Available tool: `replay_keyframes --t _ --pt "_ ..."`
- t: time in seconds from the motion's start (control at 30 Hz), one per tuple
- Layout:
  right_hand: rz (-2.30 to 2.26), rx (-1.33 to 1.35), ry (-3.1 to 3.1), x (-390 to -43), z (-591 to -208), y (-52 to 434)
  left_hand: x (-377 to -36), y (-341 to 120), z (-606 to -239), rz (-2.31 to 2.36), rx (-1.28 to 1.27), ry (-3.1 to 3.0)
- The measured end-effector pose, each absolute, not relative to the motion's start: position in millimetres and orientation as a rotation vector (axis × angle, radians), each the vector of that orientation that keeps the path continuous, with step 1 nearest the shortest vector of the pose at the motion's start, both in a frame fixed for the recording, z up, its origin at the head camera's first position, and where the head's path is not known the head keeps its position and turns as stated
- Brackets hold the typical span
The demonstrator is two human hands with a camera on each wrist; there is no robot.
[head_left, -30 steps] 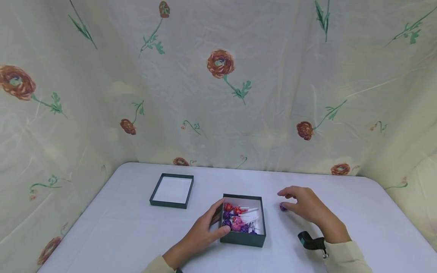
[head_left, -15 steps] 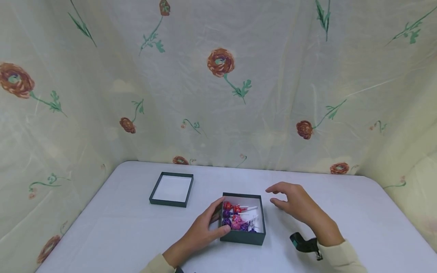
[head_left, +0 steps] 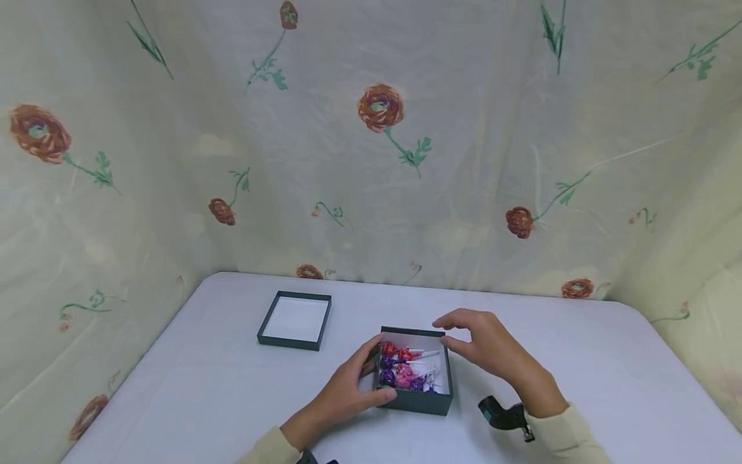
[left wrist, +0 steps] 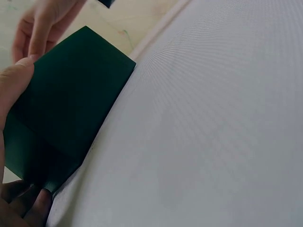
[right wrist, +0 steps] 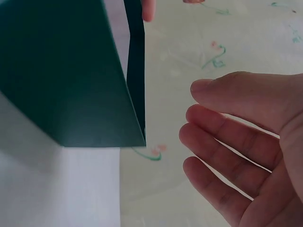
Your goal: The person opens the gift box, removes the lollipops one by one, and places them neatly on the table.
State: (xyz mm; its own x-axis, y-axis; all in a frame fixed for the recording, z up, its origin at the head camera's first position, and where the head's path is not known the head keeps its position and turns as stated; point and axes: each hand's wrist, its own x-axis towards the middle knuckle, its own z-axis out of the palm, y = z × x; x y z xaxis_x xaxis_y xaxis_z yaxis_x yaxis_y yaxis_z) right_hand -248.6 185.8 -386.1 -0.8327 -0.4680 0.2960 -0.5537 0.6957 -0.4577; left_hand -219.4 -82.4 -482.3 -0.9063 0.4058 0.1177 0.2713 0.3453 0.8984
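One dark green box (head_left: 415,403) sits near the front middle of the bench (head_left: 580,361), and you have both hands about it. Your left hand (head_left: 348,393) grips its left wall, thumb at the near corner and fingers (head_left: 369,353) curled round the far side; it has held there for the last second. Your right hand (head_left: 493,348) has travelled in from the right, where it was down by a purple sweet on the bench a second ago. That sweet no longer shows. Whether the hand carries it I cannot tell from the head view, though the right wrist view shows the fingers (right wrist: 222,142) loosely spread and nothing in the palm. It now hovers at the box's far right corner.

Counted: one box with lollipops (head_left: 406,374), roughly eight, reds, purples and pinks heaped together; one box lid (head_left: 295,319), lying upturned well apart to the left; two hands.
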Motion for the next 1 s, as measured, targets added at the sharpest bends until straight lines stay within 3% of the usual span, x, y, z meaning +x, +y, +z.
replay_keyframes --t 0.43,1.0 --pt "0.94 1.069 -2.778 -247.6 -393.9 166.1 -217.2 -80.7 -479.1 1.617 0.62 2.438" --pt "1.043 1.187 -2.846 -246.4 -406.3 147.6 -218.9 -85.2 -480.2 1.608 0.664 2.462"
